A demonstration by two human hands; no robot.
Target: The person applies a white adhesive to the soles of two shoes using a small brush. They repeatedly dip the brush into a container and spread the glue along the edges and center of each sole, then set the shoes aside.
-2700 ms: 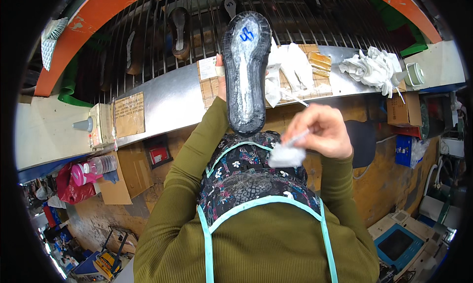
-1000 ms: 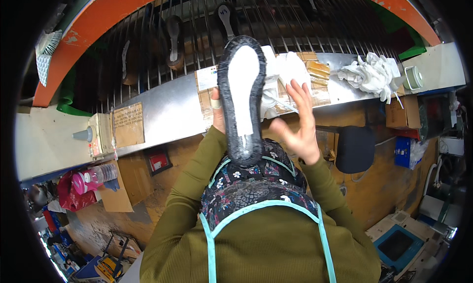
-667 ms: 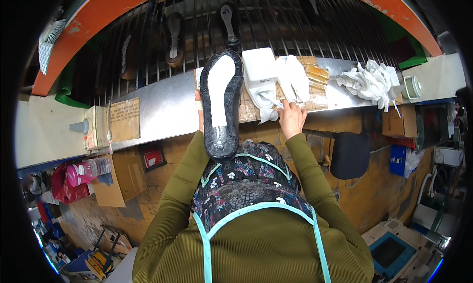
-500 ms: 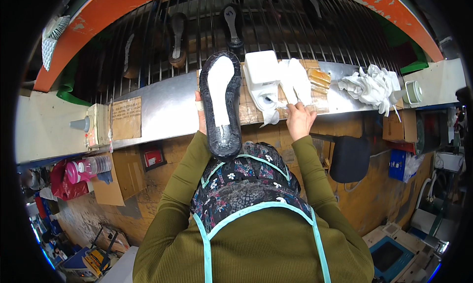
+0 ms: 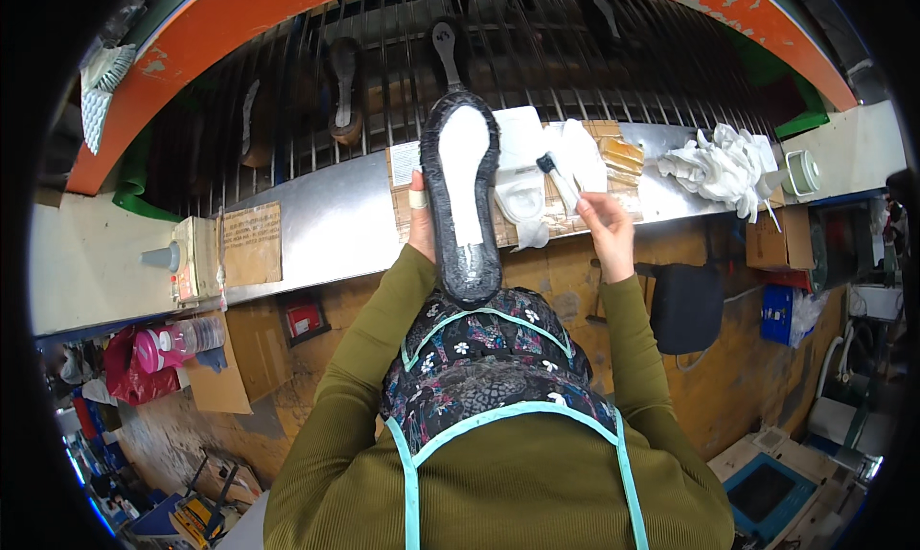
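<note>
Left hand (image 5: pixel 420 226) grips black shoe sole (image 5: pixel 464 195) upright, white inner face toward camera, over the metal tabletop (image 5: pixel 316 226) edge. Right hand (image 5: pixel 606 226) pinches small brush (image 5: pixel 559 178), bristle end up, just right of sole. White rag pile (image 5: pixel 724 165) further right, wire rack (image 5: pixel 383 61) behind

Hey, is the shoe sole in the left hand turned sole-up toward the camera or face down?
Turned up: the shoe sole, held upright by the left hand, shows its white centre panel and black rim toward the camera.
</note>
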